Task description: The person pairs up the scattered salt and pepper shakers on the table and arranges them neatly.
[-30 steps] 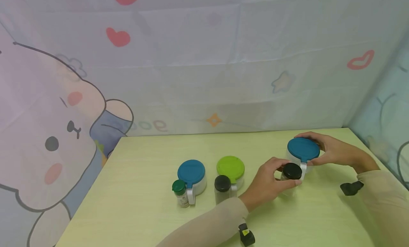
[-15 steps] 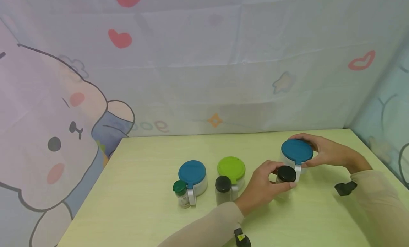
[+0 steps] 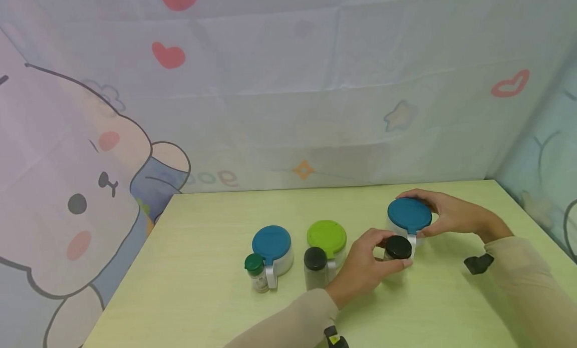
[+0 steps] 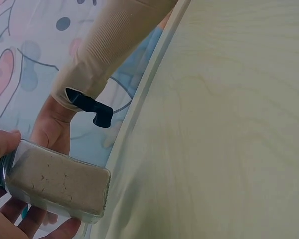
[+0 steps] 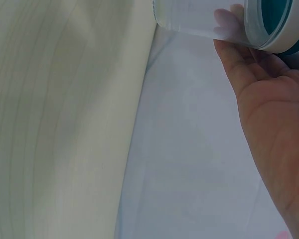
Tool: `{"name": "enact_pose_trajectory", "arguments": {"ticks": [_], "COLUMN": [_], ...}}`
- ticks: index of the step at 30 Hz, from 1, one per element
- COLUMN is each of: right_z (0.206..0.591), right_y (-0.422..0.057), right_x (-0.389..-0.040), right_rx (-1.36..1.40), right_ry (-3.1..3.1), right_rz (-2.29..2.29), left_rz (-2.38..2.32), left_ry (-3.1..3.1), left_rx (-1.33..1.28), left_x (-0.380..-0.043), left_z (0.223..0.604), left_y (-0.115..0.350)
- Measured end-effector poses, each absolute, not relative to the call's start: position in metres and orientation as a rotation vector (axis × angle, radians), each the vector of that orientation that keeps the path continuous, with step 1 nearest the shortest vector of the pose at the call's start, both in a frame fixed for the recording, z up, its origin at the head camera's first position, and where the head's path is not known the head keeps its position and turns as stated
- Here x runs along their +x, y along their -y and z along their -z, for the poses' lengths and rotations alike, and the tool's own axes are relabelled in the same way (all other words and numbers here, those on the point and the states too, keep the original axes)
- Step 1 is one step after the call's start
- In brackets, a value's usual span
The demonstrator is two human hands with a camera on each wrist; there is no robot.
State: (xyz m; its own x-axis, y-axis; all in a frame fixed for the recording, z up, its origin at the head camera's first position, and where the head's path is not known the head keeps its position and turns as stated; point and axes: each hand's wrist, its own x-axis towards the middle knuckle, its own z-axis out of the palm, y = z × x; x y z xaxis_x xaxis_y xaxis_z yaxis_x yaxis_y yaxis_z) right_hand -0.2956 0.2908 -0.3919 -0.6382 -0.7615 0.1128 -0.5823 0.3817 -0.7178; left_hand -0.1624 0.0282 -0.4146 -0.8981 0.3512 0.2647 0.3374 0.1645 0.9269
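My left hand (image 3: 366,262) grips a glass spice jar with a black lid (image 3: 398,247). In the left wrist view the jar (image 4: 57,180) is square-sided and filled with greyish-brown powder, with thumb and fingers around it near the lid. My right hand (image 3: 453,215) holds a clear canister with a blue lid (image 3: 409,213) and a white handle, just behind the spice jar. Seen from the right wrist, the canister (image 5: 202,19) is transparent, and fingers show through its wall. The jar overlaps the canister's front in the head view.
On the table (image 3: 203,308) stand another blue-lidded canister (image 3: 272,242), a green-capped shaker (image 3: 257,274) in front of it, a lime-lidded canister (image 3: 326,236) and a second black-lidded jar (image 3: 315,270) close to my left forearm. A printed curtain (image 3: 270,112) hangs behind the table.
Both hands have moved left together, carrying the black-lidded spice jar and the blue-lidded canister toward the lime-lidded one. The other containers stay in place.
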Motion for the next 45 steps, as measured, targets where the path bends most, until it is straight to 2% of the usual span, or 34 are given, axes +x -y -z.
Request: {"name": "enact_pose_trajectory", "arguments": {"ticks": [45], "right_z": [0.407], "right_y": [-0.243], "right_x": [-0.295], "right_rx": [-1.267], "right_ry": [-2.213], "right_rz": [1.114], "left_rz": [-1.91], "left_ry": [-2.402], "left_rx": [0.578], "left_x": [-0.134], "left_z": [0.423], "left_y": [-0.018]}}
